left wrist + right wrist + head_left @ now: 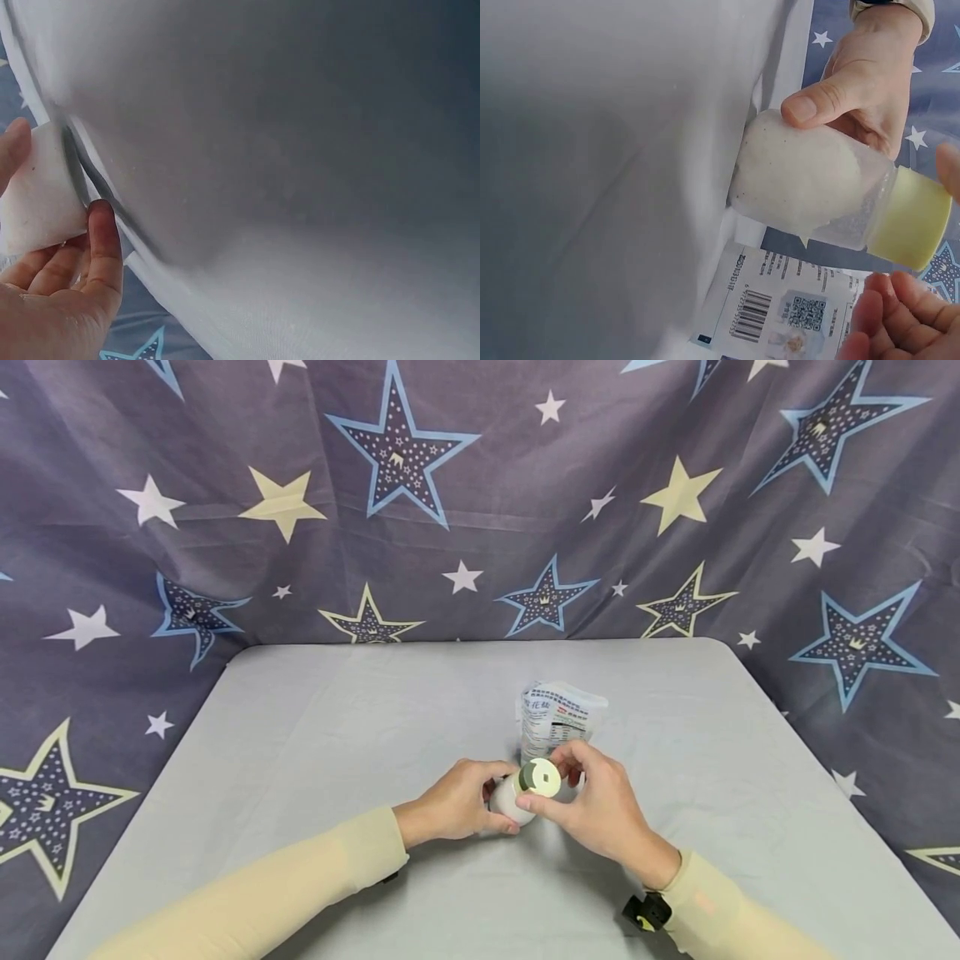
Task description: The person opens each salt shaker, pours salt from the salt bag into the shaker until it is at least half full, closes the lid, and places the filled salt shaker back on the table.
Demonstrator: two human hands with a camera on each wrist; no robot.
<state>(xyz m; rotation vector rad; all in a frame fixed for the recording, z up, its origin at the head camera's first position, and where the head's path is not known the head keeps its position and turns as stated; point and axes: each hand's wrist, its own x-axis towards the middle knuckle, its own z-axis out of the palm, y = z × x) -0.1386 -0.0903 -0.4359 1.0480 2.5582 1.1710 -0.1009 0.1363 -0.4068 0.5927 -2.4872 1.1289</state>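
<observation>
A squat clear bottle [802, 172] partly filled with white granules stands on the table, topped by a pale yellow-green cap [544, 777]. My left hand [461, 797] grips the bottle's body from the left, its thumb across the near side. Around the cap curl the fingers and thumb of my right hand [600, 802], thumb at one side and fingertips [892, 300] right at the other. Just behind the bottle, a white printed salt pouch [558, 714] stands upright; its lower part is hidden by the bottle and right hand.
The table [360, 718] has a light grey cloth over it. A dark curtain [465, 468] with a star pattern hangs behind and along both sides. A black wrist device [647, 912] sits under the right sleeve.
</observation>
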